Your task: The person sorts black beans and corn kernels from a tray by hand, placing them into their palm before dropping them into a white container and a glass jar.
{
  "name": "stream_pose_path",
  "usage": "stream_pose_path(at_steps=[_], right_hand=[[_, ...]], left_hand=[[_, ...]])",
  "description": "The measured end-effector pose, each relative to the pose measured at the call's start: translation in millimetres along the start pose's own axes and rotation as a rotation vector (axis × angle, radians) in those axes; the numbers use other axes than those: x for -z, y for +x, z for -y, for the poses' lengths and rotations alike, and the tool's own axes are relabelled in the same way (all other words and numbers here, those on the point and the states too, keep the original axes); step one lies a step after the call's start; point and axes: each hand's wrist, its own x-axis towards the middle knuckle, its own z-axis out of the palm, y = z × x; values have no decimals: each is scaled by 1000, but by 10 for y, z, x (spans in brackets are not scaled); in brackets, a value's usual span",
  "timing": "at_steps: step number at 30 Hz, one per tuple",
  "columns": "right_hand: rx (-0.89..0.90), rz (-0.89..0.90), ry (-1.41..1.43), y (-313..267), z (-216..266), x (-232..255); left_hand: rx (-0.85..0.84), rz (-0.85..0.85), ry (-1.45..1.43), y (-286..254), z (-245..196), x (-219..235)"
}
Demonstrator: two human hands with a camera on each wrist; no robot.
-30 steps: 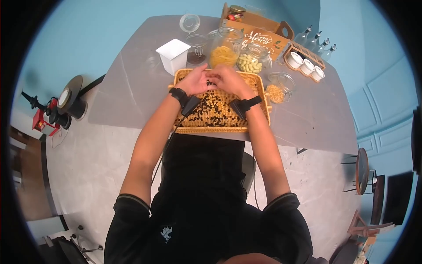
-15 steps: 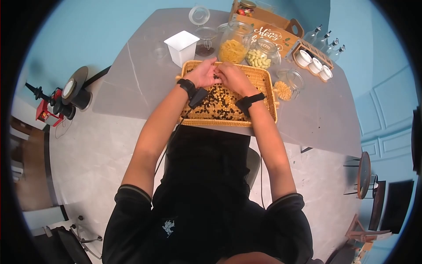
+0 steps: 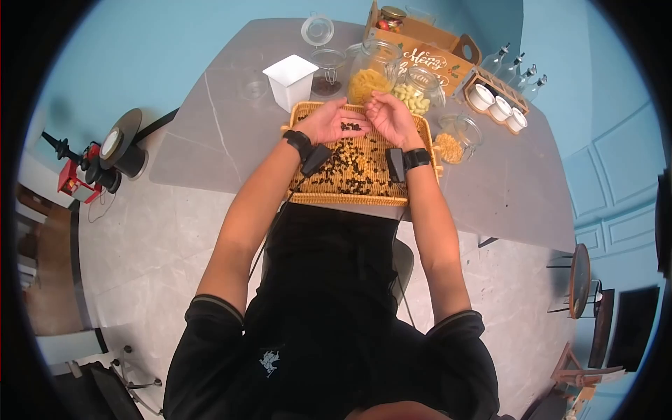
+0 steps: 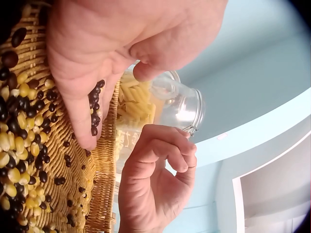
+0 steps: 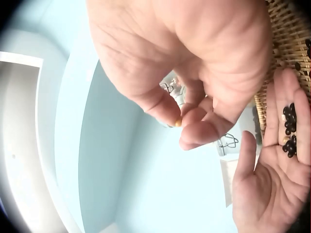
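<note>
My left hand (image 3: 327, 124) is palm up over the far part of a wicker basket (image 3: 336, 199), its fingers extended. On its fingers lies a small heap of black beans (image 5: 290, 119), with a pale kernel or two among them. Just to the right, my right hand (image 3: 393, 120) is raised with curled fingers. Between its thumb and fingertip it pinches a small yellow corn kernel (image 5: 178, 123). Below both hands, black beans and yellow corn kernels (image 4: 22, 141) lie mixed across the basket floor.
Behind the basket stand a white square container (image 3: 291, 87), a jar of pasta (image 3: 365, 85) and a jar of pale green pieces (image 3: 413, 98). An open jar of corn kernels (image 3: 449, 147) lies right of it. Farther back are a wooden crate (image 3: 437, 59) and white cups (image 3: 500, 108).
My right hand has come off the left palm, moving right and turning upward. The left fingers have opened out flat, so the beans on them now show. The head view has shifted slightly.
</note>
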Motion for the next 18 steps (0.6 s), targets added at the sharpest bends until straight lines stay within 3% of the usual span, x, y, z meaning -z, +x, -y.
stream_pose_path(at_steps=[2,5,8,11,14,17,18], right_hand=[[-27,0,93,-22,50,-17],[-18,-171,31,-55,48,-127],[-83,-225,-31,-9,-1,-21],[-44,-234,-648,-39,-15,93],[189,-187,-1027,-83,-219,25],[162,-95,-1503,-167,-201,-83],[152,-99,-1539,-196,-201,-126]], left_hand=[[35,7,-23,11,-7,16],[33,5,-10,16,-2,22],[7,16,0,23,17,43],[49,-5,-14,41,5,50],[9,14,15,48,15,78],[-58,-23,56,79,36,115],[-53,-25,59,83,38,126]])
